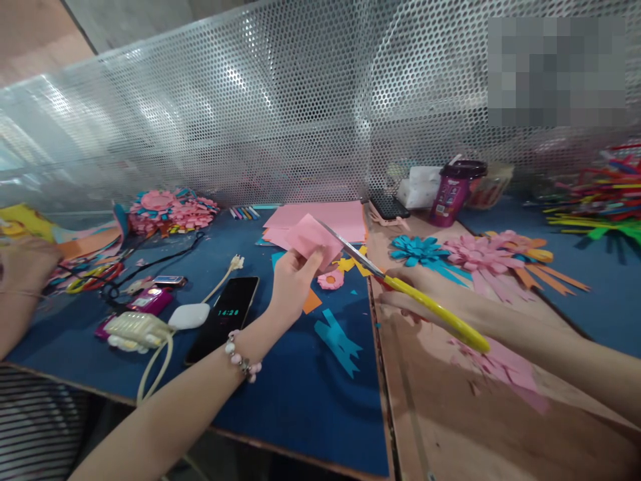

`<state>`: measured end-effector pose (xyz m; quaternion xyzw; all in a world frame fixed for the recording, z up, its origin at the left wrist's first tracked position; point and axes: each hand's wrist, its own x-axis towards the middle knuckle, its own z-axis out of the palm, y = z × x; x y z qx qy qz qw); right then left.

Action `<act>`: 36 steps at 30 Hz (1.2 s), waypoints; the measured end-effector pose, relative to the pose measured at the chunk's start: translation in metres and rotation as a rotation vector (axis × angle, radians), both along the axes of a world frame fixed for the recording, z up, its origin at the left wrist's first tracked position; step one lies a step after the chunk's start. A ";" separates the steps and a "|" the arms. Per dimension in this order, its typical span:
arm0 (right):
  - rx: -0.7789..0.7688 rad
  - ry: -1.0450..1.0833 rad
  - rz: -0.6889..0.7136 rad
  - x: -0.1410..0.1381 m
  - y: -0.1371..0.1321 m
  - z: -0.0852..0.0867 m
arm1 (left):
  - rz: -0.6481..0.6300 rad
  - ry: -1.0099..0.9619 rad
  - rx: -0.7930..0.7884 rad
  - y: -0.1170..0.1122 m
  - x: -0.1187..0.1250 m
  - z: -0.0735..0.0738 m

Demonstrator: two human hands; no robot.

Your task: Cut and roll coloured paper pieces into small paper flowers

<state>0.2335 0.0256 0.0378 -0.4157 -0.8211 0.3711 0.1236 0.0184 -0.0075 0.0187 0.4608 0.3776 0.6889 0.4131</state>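
Note:
Between the thumb and fingers of my left hand (295,277) is a small piece of pink paper (309,235), held above the table. My right hand (425,290) grips yellow-handled scissors (435,310), whose blades point up and left at the paper's right edge. Whether the blades touch the paper I cannot tell. Behind it lies a stack of pink sheets (340,217). Below my hands are blue paper strips with notched ends (338,341), a small pink paper flower (331,280), yellow scraps (348,264) and an orange piece (311,302).
A phone (228,314), white charger case (189,316) and cables lie left. Another person's hand (25,264) is at the far left, near finished pink flowers (173,210). Paper rosettes (478,257) and a purple cup (453,194) stand right. A perforated metal screen (300,100) runs behind.

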 end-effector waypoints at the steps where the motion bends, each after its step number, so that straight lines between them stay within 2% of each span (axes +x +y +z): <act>1: 0.001 -0.016 0.004 0.000 0.000 0.000 | -0.005 0.000 0.001 0.000 0.000 0.000; 10: 0.107 -0.145 0.005 0.000 -0.001 0.000 | -0.031 0.007 0.013 0.000 -0.001 0.000; 24: 0.203 -0.097 -0.003 -0.001 0.003 -0.009 | -0.033 -0.020 0.000 0.001 -0.001 -0.002; 36: 0.191 -0.049 -0.037 -0.004 0.002 -0.009 | -0.050 -0.029 0.002 0.002 0.000 -0.001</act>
